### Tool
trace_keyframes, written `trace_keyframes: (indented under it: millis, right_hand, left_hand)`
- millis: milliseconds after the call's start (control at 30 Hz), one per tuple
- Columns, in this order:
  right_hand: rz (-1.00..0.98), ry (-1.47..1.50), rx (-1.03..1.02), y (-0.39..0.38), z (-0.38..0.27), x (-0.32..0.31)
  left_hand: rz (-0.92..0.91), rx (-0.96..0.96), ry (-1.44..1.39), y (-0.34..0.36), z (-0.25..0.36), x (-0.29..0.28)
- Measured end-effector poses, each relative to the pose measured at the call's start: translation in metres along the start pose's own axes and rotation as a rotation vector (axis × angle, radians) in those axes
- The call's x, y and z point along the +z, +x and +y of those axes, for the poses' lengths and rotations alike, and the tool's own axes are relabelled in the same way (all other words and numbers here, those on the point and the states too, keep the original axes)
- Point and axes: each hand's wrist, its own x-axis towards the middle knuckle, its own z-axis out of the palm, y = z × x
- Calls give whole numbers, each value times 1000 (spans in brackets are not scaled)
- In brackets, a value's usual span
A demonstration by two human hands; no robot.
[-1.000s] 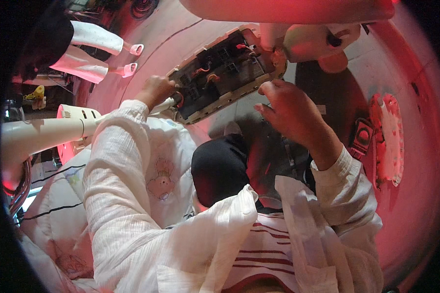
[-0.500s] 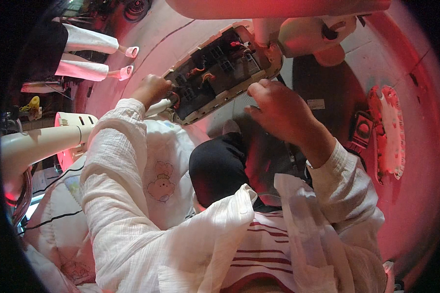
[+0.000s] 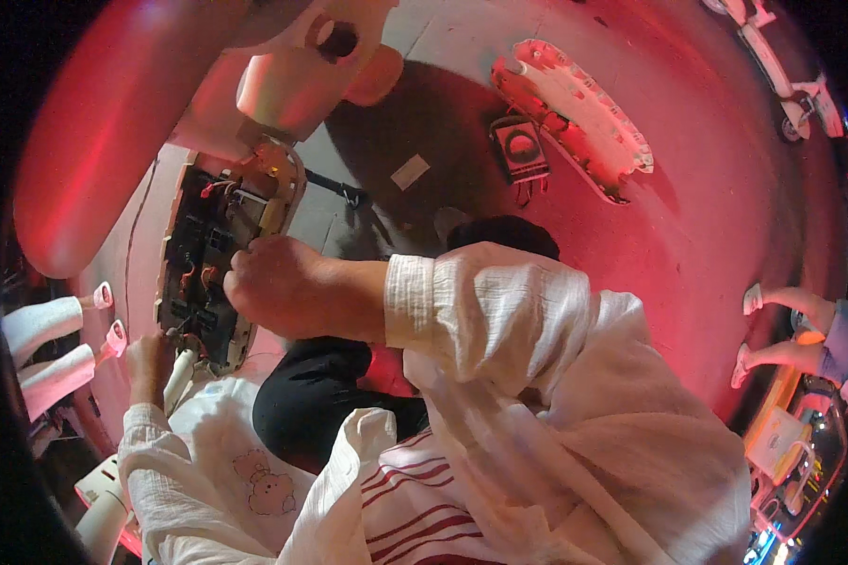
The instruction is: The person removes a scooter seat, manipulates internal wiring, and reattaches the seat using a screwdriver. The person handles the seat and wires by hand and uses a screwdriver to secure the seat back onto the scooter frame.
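An opened scooter deck point(image 3: 275, 215), a long pale shell with a dark compartment point(image 3: 190, 273), lies ahead on my left. Orange wires point(image 3: 206, 275) and a pink-red connector point(image 3: 207, 190) show inside it. My right hand point(image 3: 271, 285) is closed in a fist at the compartment's near side; what its fingers hold, if anything, is hidden. At the lower end of the deck my left hand point(image 3: 149, 365) is bent beside a pale tube point(image 3: 181, 375) and a few wires. Its fingertips are out of sight behind the hand.
Large pale scooter bodywork point(image 3: 287, 94) rises beyond the deck. On the floor lie a detached pale cover point(image 3: 584, 104), a dark box with a round front point(image 3: 520, 149) and a white label point(image 3: 410, 172). People's legs point(image 3: 57, 348) show left, others point(image 3: 782, 348) right. Another scooter point(image 3: 777, 75) stands far right.
My view has swung to the right, so the deck now appears farther left and more upright. The right hand has come closer to the compartment's edge, its fingers curled tighter.
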Motion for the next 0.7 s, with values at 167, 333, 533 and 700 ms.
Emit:
trace_keyframes:
  millis: [167, 333, 533, 700]
  right_hand:
    - [-40, 97, -15, 3, -7, 5]
    - [-24, 77, -33, 2, -7, 2]
    - [-4, 55, 14, -3, -7, 5]
    - [-71, 7, -33, 1, 1, 3]
  left_hand:
    - [183, 64, 26, -3, -14, 32]
    - [245, -59, -493, -16, -11, 34]
    - [-155, -241, -501, 0, -2, 2]
    - [-49, -167, -365, -12, 6, -16]
